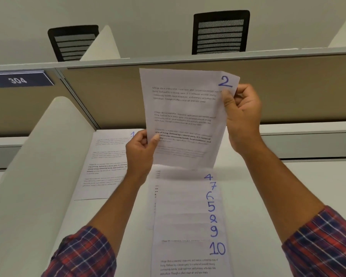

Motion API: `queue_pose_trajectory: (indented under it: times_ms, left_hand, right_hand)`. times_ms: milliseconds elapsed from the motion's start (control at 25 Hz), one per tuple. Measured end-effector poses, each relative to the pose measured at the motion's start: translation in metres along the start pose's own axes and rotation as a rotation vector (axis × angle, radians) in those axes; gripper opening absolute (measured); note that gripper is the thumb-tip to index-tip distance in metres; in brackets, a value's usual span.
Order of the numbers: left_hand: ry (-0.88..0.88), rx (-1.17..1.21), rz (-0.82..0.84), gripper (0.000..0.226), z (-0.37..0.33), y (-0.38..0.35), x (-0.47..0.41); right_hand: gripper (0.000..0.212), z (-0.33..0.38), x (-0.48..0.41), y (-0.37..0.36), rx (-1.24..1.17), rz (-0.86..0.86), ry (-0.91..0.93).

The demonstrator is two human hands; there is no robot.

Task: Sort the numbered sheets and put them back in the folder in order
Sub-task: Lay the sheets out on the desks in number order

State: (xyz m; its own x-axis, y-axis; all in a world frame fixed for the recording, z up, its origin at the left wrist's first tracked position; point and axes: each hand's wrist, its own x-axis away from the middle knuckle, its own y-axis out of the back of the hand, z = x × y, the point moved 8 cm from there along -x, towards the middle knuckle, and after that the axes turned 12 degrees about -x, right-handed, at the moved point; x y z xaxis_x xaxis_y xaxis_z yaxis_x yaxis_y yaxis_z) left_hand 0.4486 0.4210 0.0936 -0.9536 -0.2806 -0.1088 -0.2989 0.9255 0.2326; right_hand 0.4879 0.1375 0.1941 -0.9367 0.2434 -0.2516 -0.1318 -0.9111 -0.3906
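sheet 2 (pixel 185 116) held upright — others fanned flat (pixel 188 216) below.

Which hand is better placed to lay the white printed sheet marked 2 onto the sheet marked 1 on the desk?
Probably the left hand: it pinches the lower left edge of the white printed sheet marked 2, just beside the sheet marked 1. The right hand holds the far top corner.

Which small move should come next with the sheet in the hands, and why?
Probably lay sheet 2 onto sheet 1, which lies alone on the left; the left hand and right hand hold it above the fanned sheets.
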Motion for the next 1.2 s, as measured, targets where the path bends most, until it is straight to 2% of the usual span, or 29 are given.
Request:
queue_pose_trajectory:
  times_ms: [80, 200, 320, 360, 440, 520, 680, 800, 960, 1200]
  left_hand:
    - [0.067, -0.034, -0.063, 0.006, 0.012, 0.012, 0.003]
    - [0.195, -0.062, -0.119, 0.004, 0.040, 0.029, 0.004]
    - [0.290, -0.102, -0.122, 0.008, 0.067, 0.039, 0.003]
    - [0.303, -0.172, -0.126, 0.014, 0.073, 0.041, 0.004]
    - [0.278, -0.366, -0.134, 0.041, 0.084, 0.043, 0.006]
    - [0.157, -0.600, -0.091, 0.061, 0.095, 0.040, 0.012]
    - [-0.177, -0.996, 0.145, 0.057, 0.118, 0.014, 0.038]
    - [-0.259, -1.192, 0.280, 0.067, 0.136, 0.000, 0.057]
    - [-0.305, -1.285, 0.294, 0.069, 0.143, 0.000, 0.061]
    - [-0.332, -1.260, 0.273, 0.067, 0.143, 0.003, 0.062]
  right_hand:
    - [0.016, -0.030, 0.005, -0.001, 0.024, 0.001, -0.152]
    - [0.023, -0.091, 0.031, 0.005, 0.237, 0.053, -0.378]
    - [0.006, -0.143, 0.064, 0.014, 0.455, 0.099, -0.496]
    - [0.002, -0.156, 0.074, 0.015, 0.467, 0.100, -0.533]
    - [0.004, -0.176, 0.088, 0.018, 0.480, 0.077, -0.590]
    - [0.006, -0.189, 0.094, 0.022, 0.517, 0.043, -0.618]
    - [0.010, -0.208, 0.097, 0.028, 0.638, 0.008, -0.656]
    - [0.014, -0.215, 0.098, 0.029, 0.729, 0.042, -0.645]
    - [0.018, -0.218, 0.096, 0.022, 0.768, 0.131, -0.594]
    - [0.036, -0.204, 0.073, 0.051, 1.086, 0.041, -0.394]
